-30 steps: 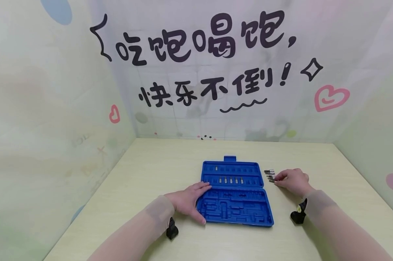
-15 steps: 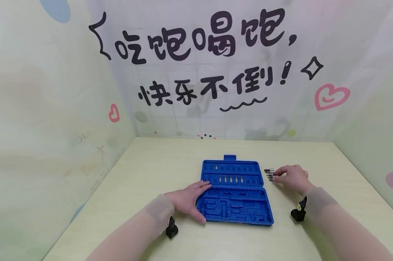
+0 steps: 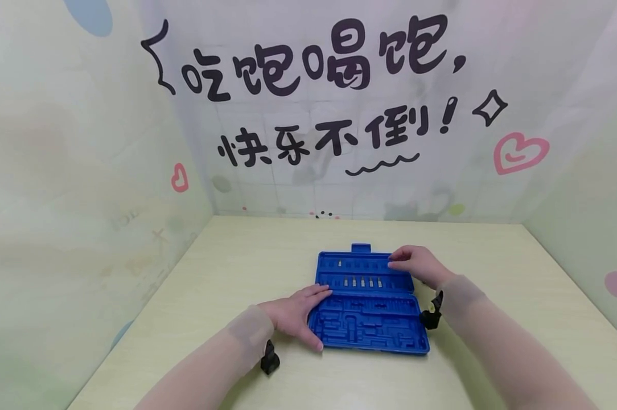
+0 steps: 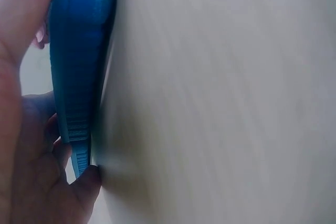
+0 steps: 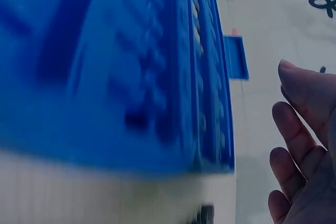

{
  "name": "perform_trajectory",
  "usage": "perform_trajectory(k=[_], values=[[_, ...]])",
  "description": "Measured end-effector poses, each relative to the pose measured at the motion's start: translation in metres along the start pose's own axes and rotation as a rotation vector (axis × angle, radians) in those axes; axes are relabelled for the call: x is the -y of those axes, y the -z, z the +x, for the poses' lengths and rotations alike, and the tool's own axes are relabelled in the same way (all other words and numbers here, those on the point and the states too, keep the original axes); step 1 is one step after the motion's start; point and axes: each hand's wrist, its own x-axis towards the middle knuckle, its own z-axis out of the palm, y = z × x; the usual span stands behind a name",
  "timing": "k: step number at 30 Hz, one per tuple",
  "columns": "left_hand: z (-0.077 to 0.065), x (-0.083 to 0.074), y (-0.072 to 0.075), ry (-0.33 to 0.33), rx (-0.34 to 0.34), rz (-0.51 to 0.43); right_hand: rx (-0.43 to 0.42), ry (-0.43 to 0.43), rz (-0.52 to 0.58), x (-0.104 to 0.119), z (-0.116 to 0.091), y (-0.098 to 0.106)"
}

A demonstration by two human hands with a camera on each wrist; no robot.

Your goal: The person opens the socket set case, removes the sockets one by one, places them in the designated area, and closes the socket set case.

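An open blue plastic case [image 3: 370, 324] lies on the table, its lid half away from me. Several small metal bit sockets [image 3: 362, 282] stand in the lid's slots, and a single one in the far row. My left hand [image 3: 293, 313] rests with spread fingers along the case's left side, thumb at the near corner; the left wrist view shows it against the blue side wall [image 4: 79, 61]. Over the lid's far right corner, my right hand [image 3: 416, 265] pinches thumb to forefinger around a bit socket that the fingers hide. Dark bit sockets [image 5: 206, 214] lie right of the case.
The case's latch tab [image 3: 361, 248] sticks out at the far edge. Pale wood tabletop [image 3: 257, 250] surrounds the case, with a printed cloth wall [image 3: 267, 199] behind it. A small black camera [image 3: 431, 313] on the right wrist hangs beside the case's right edge.
My right hand has left the loose bit sockets on the table, moving left and away from me to the lid's far right corner. My left hand has stayed on the case.
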Motion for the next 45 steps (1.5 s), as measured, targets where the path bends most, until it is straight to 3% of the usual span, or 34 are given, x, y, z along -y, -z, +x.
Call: perform_trajectory(k=[16,19,29,32,39,45], values=[[0.000,0.001,-0.003,0.018,0.004,-0.007,-0.001,-0.122,0.242,0.035,0.039,-0.075],[0.000,0.001,-0.003,0.014,0.006,-0.004,-0.011,-0.153,0.208,0.039,0.043,-0.084],[-0.001,-0.001,0.000,-0.009,-0.005,0.029,-0.062,-0.236,-0.065,0.037,0.055,-0.098],[-0.001,-0.003,0.000,-0.013,-0.003,0.027,-0.045,-0.269,-0.078,0.041,0.055,-0.096],[-0.002,-0.005,0.000,-0.027,-0.007,0.010,-0.020,-0.380,0.019,0.051,0.057,-0.094],[-0.003,-0.005,0.001,-0.034,-0.011,0.005,-0.008,-0.392,-0.115,0.058,0.060,-0.100]])
